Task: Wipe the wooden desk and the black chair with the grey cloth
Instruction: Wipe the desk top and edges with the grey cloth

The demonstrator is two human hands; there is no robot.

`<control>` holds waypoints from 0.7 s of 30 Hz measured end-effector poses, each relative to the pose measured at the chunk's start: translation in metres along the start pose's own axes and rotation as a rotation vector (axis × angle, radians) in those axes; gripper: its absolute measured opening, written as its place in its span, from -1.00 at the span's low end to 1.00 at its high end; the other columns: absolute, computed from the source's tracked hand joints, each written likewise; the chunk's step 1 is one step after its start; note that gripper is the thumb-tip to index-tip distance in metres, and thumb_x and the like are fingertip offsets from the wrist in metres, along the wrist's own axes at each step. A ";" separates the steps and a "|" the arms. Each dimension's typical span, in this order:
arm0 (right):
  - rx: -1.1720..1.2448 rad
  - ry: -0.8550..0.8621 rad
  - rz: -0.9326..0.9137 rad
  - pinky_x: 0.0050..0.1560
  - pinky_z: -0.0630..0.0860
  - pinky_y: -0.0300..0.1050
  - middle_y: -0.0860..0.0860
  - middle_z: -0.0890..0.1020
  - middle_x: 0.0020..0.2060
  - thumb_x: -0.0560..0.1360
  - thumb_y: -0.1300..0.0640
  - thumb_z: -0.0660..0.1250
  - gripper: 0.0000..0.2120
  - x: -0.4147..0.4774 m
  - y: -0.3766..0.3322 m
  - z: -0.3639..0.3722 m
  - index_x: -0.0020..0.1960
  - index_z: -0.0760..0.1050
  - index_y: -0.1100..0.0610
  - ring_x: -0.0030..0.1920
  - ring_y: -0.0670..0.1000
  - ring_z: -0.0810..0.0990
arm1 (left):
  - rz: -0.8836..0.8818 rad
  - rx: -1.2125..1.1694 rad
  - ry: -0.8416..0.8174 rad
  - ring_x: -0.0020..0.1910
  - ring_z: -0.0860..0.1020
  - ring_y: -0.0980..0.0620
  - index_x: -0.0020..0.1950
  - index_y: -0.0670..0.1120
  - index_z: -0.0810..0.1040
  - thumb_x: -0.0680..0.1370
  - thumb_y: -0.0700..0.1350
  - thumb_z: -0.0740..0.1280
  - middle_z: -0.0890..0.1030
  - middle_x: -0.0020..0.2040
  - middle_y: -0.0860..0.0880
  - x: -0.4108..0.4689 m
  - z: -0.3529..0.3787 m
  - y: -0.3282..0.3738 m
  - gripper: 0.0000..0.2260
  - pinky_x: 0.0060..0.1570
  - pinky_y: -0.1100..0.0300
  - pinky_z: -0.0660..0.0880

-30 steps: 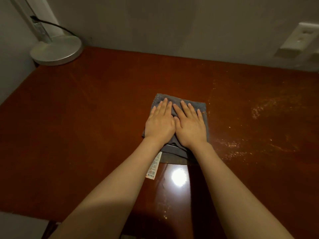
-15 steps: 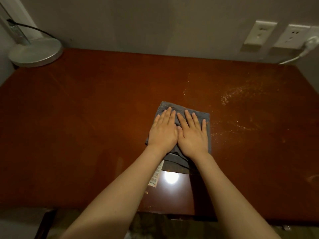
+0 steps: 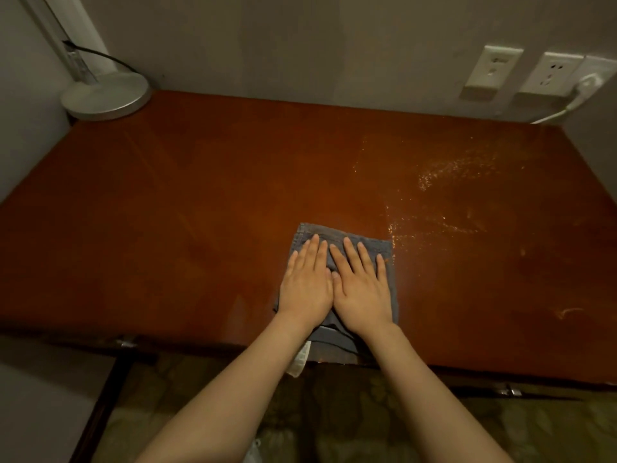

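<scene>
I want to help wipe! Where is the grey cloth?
Head view: the grey cloth lies near the front edge of the wooden desk, about the middle, pressed flat under the left hand and right hand.

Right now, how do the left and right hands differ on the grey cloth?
The left hand has its fingers close together; the right hand fans them apart. The left hand covers the left edge of the grey cloth; the right hand leaves a thin strip showing at the right edge. The right hand lies nearer the pale specks on the wooden desk. Shared: both are flat, palms down, pressing the cloth, thumbs meeting.
</scene>
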State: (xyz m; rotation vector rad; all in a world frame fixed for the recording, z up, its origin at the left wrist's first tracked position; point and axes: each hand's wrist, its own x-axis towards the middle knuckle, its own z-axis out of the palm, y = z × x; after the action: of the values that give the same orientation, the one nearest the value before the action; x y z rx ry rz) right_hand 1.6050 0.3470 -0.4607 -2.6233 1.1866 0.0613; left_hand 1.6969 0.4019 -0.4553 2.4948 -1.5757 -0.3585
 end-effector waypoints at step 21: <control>-0.012 -0.016 0.006 0.47 -0.28 0.04 -0.04 -0.11 0.54 0.66 -0.01 -0.12 -0.53 -0.011 -0.020 0.005 0.55 -0.09 -0.03 0.53 0.00 -0.19 | 0.070 0.137 -0.111 0.54 -0.13 0.04 0.55 -0.12 -0.15 0.66 0.02 -0.13 -0.14 0.56 -0.04 -0.018 -0.011 -0.027 -0.51 0.46 0.03 -0.28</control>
State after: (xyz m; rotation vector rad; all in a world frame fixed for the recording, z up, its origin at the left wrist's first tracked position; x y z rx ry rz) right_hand 1.6132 0.3689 -0.4595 -2.6245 1.1920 0.0903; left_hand 1.7164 0.4298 -0.4500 2.5516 -1.7822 -0.3980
